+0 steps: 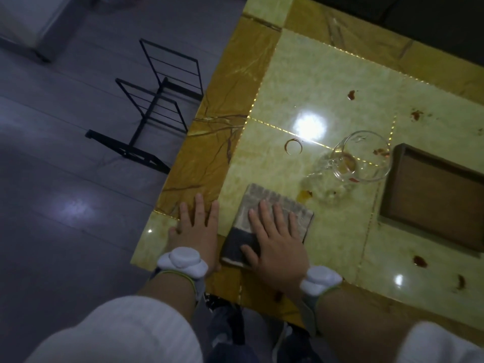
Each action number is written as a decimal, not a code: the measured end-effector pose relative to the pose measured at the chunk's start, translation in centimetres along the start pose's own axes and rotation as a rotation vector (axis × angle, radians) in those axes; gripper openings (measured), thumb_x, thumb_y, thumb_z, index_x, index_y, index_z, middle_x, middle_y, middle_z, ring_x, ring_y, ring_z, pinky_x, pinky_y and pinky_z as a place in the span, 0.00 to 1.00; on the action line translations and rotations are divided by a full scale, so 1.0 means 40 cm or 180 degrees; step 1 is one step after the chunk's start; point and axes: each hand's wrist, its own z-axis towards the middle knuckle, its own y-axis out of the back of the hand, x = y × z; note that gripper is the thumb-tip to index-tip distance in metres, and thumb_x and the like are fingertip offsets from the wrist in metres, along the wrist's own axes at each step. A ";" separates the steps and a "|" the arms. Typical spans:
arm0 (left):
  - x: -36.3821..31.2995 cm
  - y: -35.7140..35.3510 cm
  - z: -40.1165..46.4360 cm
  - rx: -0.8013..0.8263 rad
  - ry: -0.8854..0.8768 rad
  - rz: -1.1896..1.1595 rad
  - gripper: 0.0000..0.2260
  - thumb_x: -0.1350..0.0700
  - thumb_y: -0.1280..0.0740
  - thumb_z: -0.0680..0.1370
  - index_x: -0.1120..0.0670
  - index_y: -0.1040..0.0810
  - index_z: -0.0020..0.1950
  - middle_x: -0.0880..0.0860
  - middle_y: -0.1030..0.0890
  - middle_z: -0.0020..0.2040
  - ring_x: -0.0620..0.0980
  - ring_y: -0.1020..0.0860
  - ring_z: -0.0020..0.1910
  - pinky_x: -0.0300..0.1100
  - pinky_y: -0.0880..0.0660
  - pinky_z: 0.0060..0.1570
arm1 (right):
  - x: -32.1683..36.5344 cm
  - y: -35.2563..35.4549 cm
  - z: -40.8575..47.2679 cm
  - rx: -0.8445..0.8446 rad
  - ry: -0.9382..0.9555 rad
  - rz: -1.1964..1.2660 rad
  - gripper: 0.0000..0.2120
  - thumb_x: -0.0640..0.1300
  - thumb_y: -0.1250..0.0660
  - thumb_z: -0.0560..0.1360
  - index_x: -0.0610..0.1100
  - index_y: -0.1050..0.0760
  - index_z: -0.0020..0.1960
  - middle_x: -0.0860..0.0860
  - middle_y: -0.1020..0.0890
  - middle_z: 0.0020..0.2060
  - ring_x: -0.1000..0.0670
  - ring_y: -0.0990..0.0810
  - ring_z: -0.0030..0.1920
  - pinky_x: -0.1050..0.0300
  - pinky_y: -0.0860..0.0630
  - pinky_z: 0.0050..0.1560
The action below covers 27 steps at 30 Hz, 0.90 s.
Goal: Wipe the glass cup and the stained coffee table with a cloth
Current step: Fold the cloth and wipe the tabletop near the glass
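Flat under the right hand [277, 247], the cloth [275, 208] is ribbed grey.

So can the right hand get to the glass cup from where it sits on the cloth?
Probably yes. The right hand lies flat on the cloth, and the glass cup stands just beyond it to the right, with only bare tabletop and an orange stain between. The wooden tray sits past the cup, not in the way.

The glass cup [362, 157] lies tipped on its side on the worktop [327, 82], brownish residue inside; the grey cloth [272, 218], folded and ribbed, lies flat near the front edge; the glossy yellow-green marble worktop bears reddish-brown stains [293, 147].
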 end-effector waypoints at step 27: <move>-0.001 0.005 -0.008 -0.0171 -0.0005 -0.0086 0.50 0.48 0.29 0.75 0.44 0.69 0.77 0.51 0.73 0.76 0.63 0.64 0.77 0.63 0.42 0.71 | -0.001 -0.016 -0.019 -0.0042 0.0451 0.0055 0.35 0.66 0.48 0.79 0.52 0.49 0.81 0.49 0.48 0.80 0.42 0.53 0.80 0.37 0.52 0.77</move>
